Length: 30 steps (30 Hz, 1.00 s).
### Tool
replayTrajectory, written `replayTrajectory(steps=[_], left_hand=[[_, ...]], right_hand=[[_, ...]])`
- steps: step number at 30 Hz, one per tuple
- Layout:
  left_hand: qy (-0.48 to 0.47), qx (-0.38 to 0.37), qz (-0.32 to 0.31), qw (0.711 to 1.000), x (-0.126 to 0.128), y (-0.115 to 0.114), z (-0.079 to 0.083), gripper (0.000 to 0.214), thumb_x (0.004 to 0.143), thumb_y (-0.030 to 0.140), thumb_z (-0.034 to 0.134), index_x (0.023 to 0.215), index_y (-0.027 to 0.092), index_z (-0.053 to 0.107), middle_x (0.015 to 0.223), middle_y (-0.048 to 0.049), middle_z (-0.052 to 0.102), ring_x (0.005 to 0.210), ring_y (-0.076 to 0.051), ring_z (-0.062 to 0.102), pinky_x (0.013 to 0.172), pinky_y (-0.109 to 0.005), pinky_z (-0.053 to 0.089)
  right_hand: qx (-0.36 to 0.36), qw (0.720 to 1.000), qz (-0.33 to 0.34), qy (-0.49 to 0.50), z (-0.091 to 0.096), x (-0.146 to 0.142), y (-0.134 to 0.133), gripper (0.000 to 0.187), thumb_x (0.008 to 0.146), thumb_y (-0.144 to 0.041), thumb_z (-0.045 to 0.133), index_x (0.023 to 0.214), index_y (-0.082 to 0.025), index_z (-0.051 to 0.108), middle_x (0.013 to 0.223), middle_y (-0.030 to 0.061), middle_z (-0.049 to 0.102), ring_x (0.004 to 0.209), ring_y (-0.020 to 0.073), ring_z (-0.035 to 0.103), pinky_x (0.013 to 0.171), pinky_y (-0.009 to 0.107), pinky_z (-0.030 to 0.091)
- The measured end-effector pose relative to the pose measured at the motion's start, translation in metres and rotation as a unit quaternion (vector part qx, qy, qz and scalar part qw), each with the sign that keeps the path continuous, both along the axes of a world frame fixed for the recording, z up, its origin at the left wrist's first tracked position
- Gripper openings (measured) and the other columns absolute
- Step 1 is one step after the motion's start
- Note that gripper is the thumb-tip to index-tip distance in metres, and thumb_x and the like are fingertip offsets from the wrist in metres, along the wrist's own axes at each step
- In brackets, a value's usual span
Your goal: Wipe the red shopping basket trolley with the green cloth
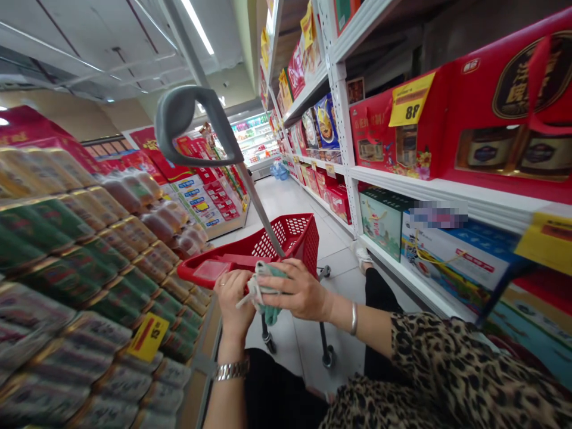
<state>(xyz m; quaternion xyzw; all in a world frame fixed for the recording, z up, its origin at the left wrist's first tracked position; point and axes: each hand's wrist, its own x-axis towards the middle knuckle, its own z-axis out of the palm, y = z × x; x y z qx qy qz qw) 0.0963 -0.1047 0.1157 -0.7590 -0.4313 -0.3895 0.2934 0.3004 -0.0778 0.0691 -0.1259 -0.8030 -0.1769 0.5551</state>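
head view: bundle [270, 313] (partly behind right hand [304, 292])

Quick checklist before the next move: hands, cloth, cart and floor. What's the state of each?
1. Right hand holding the cloth: ok, fingers wrapped over it.
2. Left hand gripping the cart: cannot tell; it sits by the near rim, its fingertips hidden.
3. Cart upright: ok.
4. White shoe apart from the wheels: ok.
5. Floor ahead free of goods: not ok; a blue bundle lies far down the aisle.
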Motion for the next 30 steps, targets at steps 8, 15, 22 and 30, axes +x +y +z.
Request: replayTrajectory(steps=[8,15,22,30], left_hand=[[0.01,0.001,-0.043,0.999,-0.009,-0.018,0.007,0.006,0.089,0.019,0.061,0.085,0.024,0.061,0.087,-0.0025,0.073,0.087,-0.023,0.066,0.089,-0.04,0.041],[0.001,-0.008,-0.036,0.999,-0.017,-0.026,0.01,0.01,0.087,0.015,0.063,0.082,0.024,0.06,0.086,-0.0011,0.073,0.086,-0.021,0.067,0.09,-0.039,0.042],[-0.008,-0.008,-0.036,0.999,-0.02,-0.023,0.01,0.01,0.085,0.014,0.062,0.082,0.024,0.061,0.085,-0.0016,0.074,0.086,-0.022,0.068,0.089,-0.04,0.043],[-0.006,-0.012,-0.034,0.999,-0.018,-0.025,0.008,0.011,0.087,0.015,0.066,0.084,0.023,0.061,0.087,-0.0014,0.074,0.087,-0.022,0.068,0.091,-0.039,0.043]], right_hand=[[0.076,0.997,-0.009,0.0,-0.032,0.001,0.002,0.017,0.096,-0.03,0.077,0.111,-0.038,0.077,0.144,-0.0065,0.069,0.15,0.0255,0.045,0.117,0.049,0.04],[-0.055,0.998,-0.02,-0.025,-0.09,0.022,0.031,0.024,0.1,-0.019,0.067,0.116,-0.033,0.078,0.13,0.0031,0.076,0.141,0.0249,0.055,0.104,0.045,0.052],[-0.161,0.985,-0.051,0.035,-0.086,0.037,0.034,0.035,0.099,-0.011,0.059,0.12,-0.032,0.078,0.131,0.0067,0.075,0.132,0.0251,0.061,0.099,0.045,0.056],[-0.209,0.971,0.084,0.078,0.005,0.012,0.05,0.053,0.091,0.001,0.048,0.13,-0.023,0.074,0.143,0.0089,0.068,0.134,0.0198,0.062,0.114,0.042,0.05]])
